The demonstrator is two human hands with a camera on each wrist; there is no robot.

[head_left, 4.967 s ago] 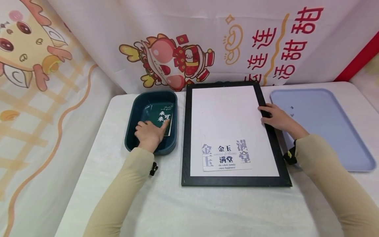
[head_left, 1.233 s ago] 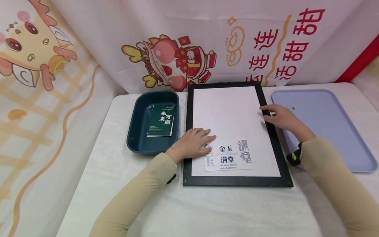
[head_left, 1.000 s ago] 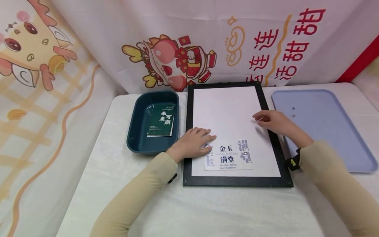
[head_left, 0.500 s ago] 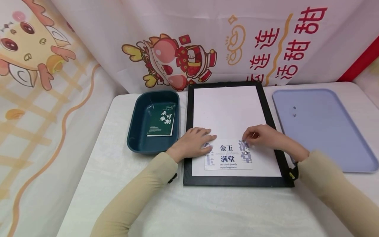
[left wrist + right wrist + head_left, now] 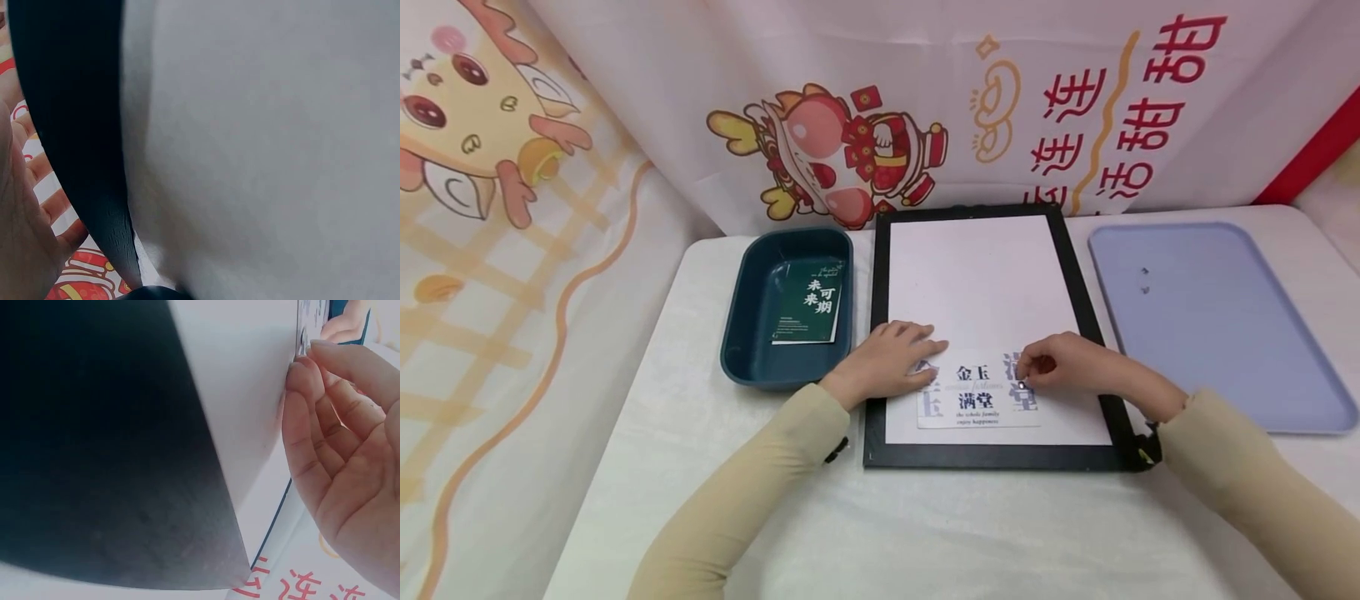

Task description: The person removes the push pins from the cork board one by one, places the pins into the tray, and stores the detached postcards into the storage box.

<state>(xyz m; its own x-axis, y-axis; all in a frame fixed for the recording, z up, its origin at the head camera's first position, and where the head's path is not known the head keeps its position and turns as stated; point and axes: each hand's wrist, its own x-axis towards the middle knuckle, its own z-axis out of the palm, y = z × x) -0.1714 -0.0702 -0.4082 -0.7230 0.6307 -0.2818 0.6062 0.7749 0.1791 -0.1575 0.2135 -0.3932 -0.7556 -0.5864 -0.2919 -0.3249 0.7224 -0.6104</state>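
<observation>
A white board [image 5: 977, 283] in a black frame lies on the table in the head view. On its lower part sits a white card [image 5: 977, 408] printed with Chinese characters. My left hand [image 5: 891, 360] lies flat with spread fingers over the board's left edge, covering the card's upper left corner. Above the card's right side, my right hand [image 5: 1067, 362] bends its fingers toward the thumb. Its fingertips pinch at a small silver stud [image 5: 1021, 386] on the card. In the right wrist view, the thumb and index fingertips [image 5: 304, 374] meet closely at the card.
A dark teal bin [image 5: 748, 333] to the left holds a green booklet [image 5: 805, 304]. A pale blue tray [image 5: 1232, 333] with two small dark items [image 5: 1145, 281] stands to the right. Behind the table hangs a printed cloth [image 5: 655, 92].
My left hand has come from the bin onto the board and stays there. My right hand has left the frame's right edge and moved down and left to the card's stud.
</observation>
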